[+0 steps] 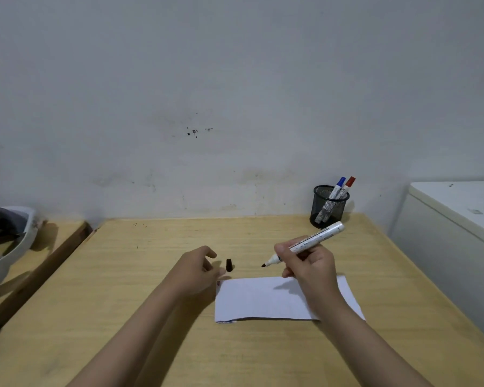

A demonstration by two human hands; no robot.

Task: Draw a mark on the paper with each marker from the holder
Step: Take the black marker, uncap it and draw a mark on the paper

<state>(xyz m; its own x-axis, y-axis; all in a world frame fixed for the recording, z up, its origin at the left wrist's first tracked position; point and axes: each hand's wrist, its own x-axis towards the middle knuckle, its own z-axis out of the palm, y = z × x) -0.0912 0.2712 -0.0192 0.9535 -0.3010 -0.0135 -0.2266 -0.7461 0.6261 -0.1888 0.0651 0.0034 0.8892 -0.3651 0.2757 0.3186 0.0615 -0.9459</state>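
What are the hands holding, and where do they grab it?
The right hand holds the uncapped marker around the middle of its barrel, tip pointing left. The left hand holds nothing; the black cap stands beside it on the table.

Two bare forearms are showing over the counter (123, 275), no sleeves reaching into view on either one. The left hand (199, 268) is wearing nothing: no ring, no watch, no glove. The right hand (309, 263) is showing the same, wrist bare, no band or strap. Fingernails are looking short and unpainted, though blur is softening the detail.
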